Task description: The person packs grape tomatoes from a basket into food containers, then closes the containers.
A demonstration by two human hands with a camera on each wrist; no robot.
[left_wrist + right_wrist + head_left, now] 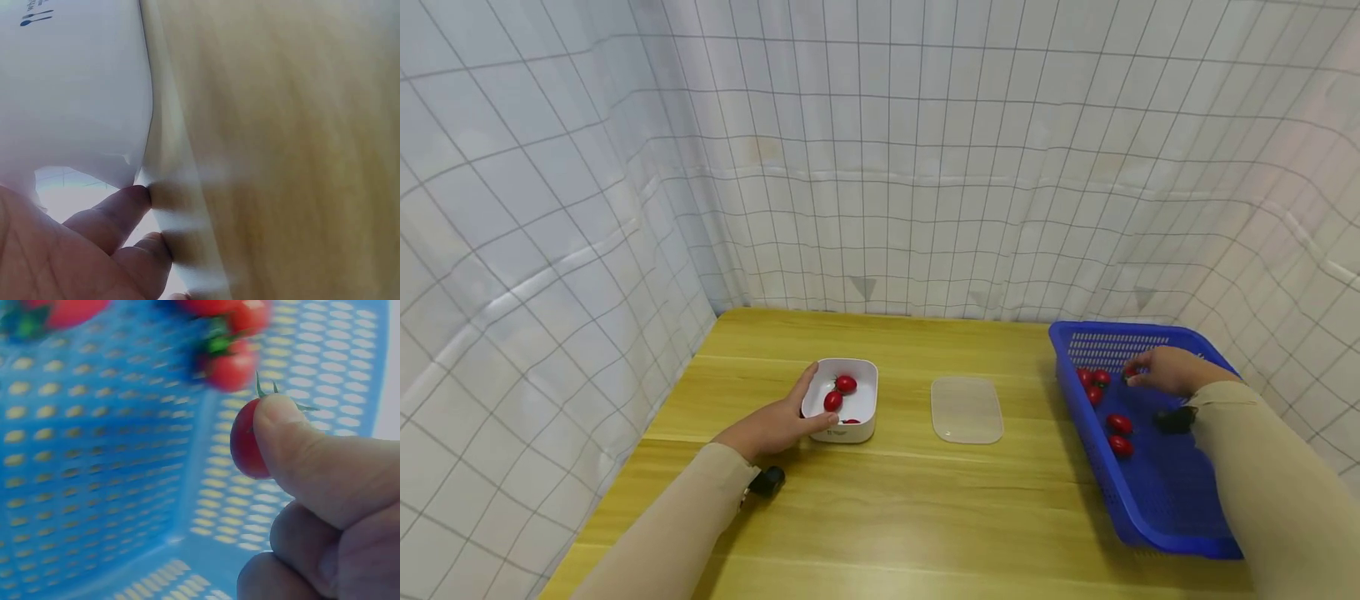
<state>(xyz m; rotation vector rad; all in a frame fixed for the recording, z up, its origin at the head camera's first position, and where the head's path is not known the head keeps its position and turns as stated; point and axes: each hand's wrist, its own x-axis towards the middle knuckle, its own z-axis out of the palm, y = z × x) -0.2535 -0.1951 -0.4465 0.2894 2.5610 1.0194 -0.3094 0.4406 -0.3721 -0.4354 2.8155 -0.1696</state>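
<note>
A white square box (pixel 866 421) stands on the left half of the table, with several cherry tomatoes (pixel 846 384) inside. My left hand (pixel 775 427) grips it from the left, thumb at the near rim and fingers along the far left side. In the left wrist view, fingertips (pixel 134 200) rest by the box's edge. Over at the right, my right hand (pixel 1176 372) is inside a blue basket (pixel 1108 479). Between thumb and finger it pinches a cherry tomato (pixel 245 442) with a green stem. Several other tomatoes (pixel 1120 425) lie along the basket's left side.
A translucent flat lid (pixel 967 410) lies on the wooden table (pixel 910 508) between box and basket. White checked curtains (pixel 887 167) hang behind the table and on both sides. The basket's raised walls surround my right hand.
</note>
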